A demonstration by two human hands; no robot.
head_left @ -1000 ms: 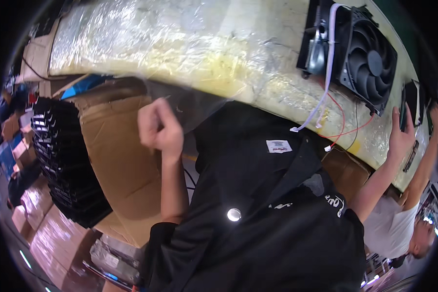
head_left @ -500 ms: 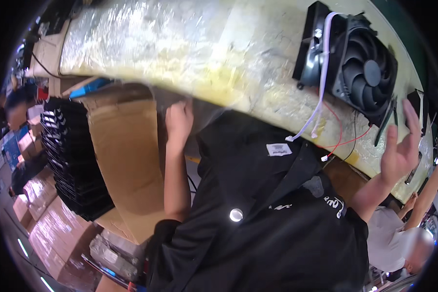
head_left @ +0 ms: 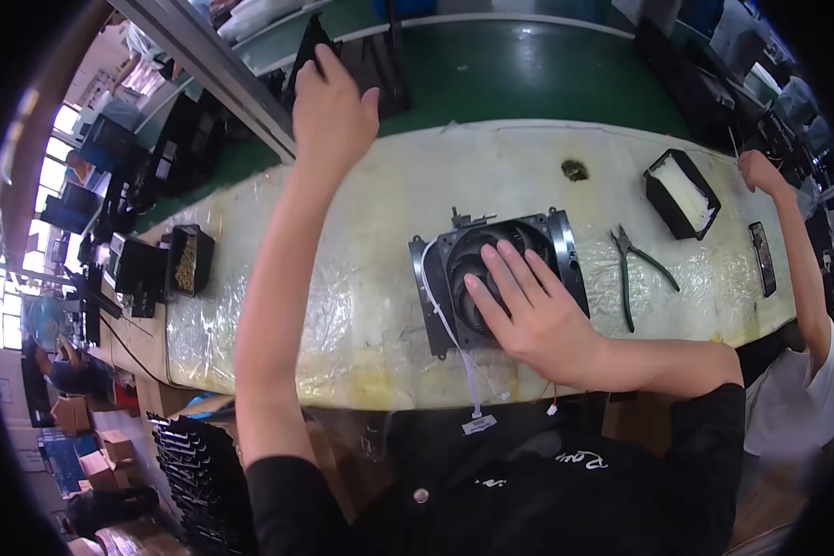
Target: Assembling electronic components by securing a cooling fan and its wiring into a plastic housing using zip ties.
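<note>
A black cooling fan in a dark metal frame (head_left: 569, 243) lies on the wrapped worktable. My right hand (head_left: 537, 315) rests over it, fingers spread across the blades. A white ribbon cable (head_left: 440, 310) runs from the fan's left side to a white label at the near edge. Thin wires end in a small white connector (head_left: 552, 409). My left hand (head_left: 332, 116) reaches past the table's far edge, thumb apart and index finger stretched. Its fingertips are at a thin black part (head_left: 311, 39); whether they touch it is unclear.
Green-handled pliers (head_left: 625, 269) lie right of the fan, near a black bin of white strips (head_left: 681, 195) and a phone (head_left: 762, 259). A bin of small brassy parts (head_left: 187, 261) stands left. A metal post (head_left: 222, 74) rises beside my left arm. Another person's arm (head_left: 802, 250) is at right.
My left hand has gone from beside the cardboard box to beyond the far edge. My right hand has come onto the fan. The view has swung, so the fan now appears near the middle.
</note>
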